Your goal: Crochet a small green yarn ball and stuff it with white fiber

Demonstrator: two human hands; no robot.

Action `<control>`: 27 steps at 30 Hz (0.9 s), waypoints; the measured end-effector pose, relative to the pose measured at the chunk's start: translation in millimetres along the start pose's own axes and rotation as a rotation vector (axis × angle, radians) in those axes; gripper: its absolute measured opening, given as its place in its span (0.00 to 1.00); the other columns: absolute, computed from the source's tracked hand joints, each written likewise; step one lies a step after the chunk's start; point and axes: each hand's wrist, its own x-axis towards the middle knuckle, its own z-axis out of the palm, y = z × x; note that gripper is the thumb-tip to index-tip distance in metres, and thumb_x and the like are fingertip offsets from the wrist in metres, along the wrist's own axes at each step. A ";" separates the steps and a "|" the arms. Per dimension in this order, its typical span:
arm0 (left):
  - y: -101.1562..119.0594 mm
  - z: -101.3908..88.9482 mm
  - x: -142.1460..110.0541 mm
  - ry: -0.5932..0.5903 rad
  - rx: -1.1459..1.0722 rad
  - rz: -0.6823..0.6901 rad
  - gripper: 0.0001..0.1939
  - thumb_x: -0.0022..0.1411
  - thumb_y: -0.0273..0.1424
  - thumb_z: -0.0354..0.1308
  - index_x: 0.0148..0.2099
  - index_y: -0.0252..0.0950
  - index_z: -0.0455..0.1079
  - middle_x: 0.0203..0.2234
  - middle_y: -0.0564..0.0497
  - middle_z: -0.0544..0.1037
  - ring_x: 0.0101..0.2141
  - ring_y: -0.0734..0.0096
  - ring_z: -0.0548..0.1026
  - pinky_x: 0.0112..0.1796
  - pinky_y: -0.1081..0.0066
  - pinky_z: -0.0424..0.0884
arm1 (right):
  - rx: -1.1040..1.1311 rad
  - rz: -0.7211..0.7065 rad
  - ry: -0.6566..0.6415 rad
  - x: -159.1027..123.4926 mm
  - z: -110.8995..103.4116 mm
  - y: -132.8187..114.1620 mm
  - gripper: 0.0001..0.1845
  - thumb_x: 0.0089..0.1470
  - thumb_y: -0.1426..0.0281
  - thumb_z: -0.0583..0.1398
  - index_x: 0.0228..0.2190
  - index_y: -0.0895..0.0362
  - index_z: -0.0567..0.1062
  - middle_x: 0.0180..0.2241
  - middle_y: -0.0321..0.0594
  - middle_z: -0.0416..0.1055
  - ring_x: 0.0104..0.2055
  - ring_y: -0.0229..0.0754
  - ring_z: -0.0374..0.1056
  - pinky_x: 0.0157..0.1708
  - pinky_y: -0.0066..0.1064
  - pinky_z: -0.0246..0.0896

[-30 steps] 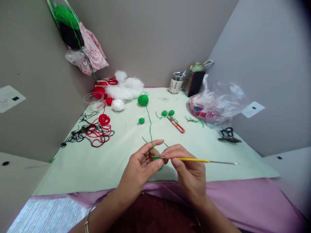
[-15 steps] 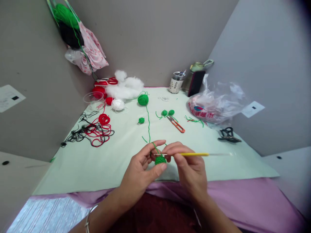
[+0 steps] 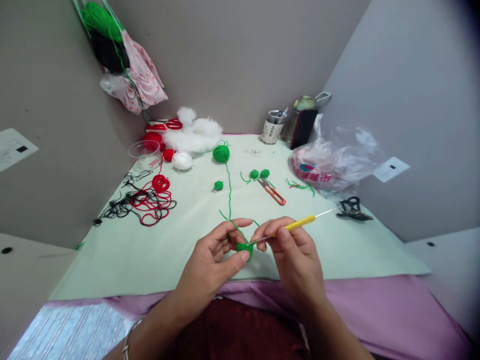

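Between thumb and fingers, my left hand [image 3: 217, 255] pinches a small green crochet piece [image 3: 245, 248]. Green yarn [image 3: 229, 195] runs from the green yarn ball [image 3: 221, 153] over my raised left index finger to the piece. My right hand [image 3: 294, 252] grips a crochet hook [image 3: 300, 224] by its yellow handle. The hook's thin metal tip touches the top edge of the green piece, and its other end slants up to the right. Beyond my hands lie two small green crocheted balls [image 3: 259, 174] and another little green piece [image 3: 218, 186].
Orange thread snips [image 3: 275, 194] lie beyond my right hand. Tangled black and red yarn [image 3: 146, 202] spreads at left, with white stuffing [image 3: 195, 134] behind it. On the right are a plastic bag [image 3: 330, 162], a black claw clip [image 3: 353, 209], a phone [image 3: 303, 129] and a pen can [image 3: 273, 127].
The hook has tilted, its right end rising and its left tip lower at the piece. My left hand has shifted slightly left with the green piece, which has turned a little.
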 end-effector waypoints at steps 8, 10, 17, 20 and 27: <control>-3.9 5.7 -5.4 0.150 0.311 0.243 0.17 0.63 0.25 0.64 0.54 0.44 0.79 0.35 0.53 0.75 0.41 0.70 0.74 0.49 0.69 0.68 | -0.700 -0.479 -0.173 -11.5 -0.6 -12.7 0.12 0.68 0.78 0.55 0.47 0.55 0.76 0.40 0.44 0.80 0.42 0.43 0.76 0.41 0.35 0.73; -5.1 8.3 -5.8 0.185 0.289 0.246 0.18 0.63 0.26 0.65 0.54 0.43 0.79 0.35 0.53 0.75 0.41 0.70 0.74 0.50 0.69 0.67 | -0.912 -0.645 -0.191 -12.9 0.1 -12.1 0.14 0.67 0.79 0.57 0.49 0.55 0.76 0.40 0.46 0.81 0.41 0.44 0.77 0.39 0.35 0.75; 0.3 7.6 1.8 -0.004 -0.451 -0.205 0.24 0.57 0.35 0.73 0.56 0.38 0.80 0.33 0.53 0.73 0.34 0.75 0.71 0.41 0.74 0.68 | -0.843 -0.601 -0.024 -15.8 1.1 -0.8 0.13 0.67 0.76 0.59 0.47 0.52 0.80 0.39 0.43 0.79 0.40 0.44 0.76 0.37 0.36 0.75; 2.9 4.8 4.0 0.015 -0.483 -0.176 0.22 0.56 0.33 0.74 0.53 0.36 0.82 0.31 0.53 0.73 0.32 0.78 0.69 0.39 0.76 0.67 | -0.400 -0.334 0.064 -10.5 3.2 -0.1 0.12 0.69 0.74 0.57 0.41 0.53 0.81 0.34 0.40 0.77 0.32 0.41 0.72 0.32 0.34 0.71; -0.5 11.3 0.2 0.073 -0.289 -0.067 0.25 0.57 0.33 0.74 0.57 0.44 0.80 0.36 0.53 0.77 0.40 0.72 0.73 0.46 0.73 0.68 | -0.425 -0.270 0.010 -7.6 11.5 0.1 0.12 0.67 0.74 0.60 0.43 0.50 0.83 0.37 0.42 0.80 0.40 0.44 0.76 0.37 0.36 0.73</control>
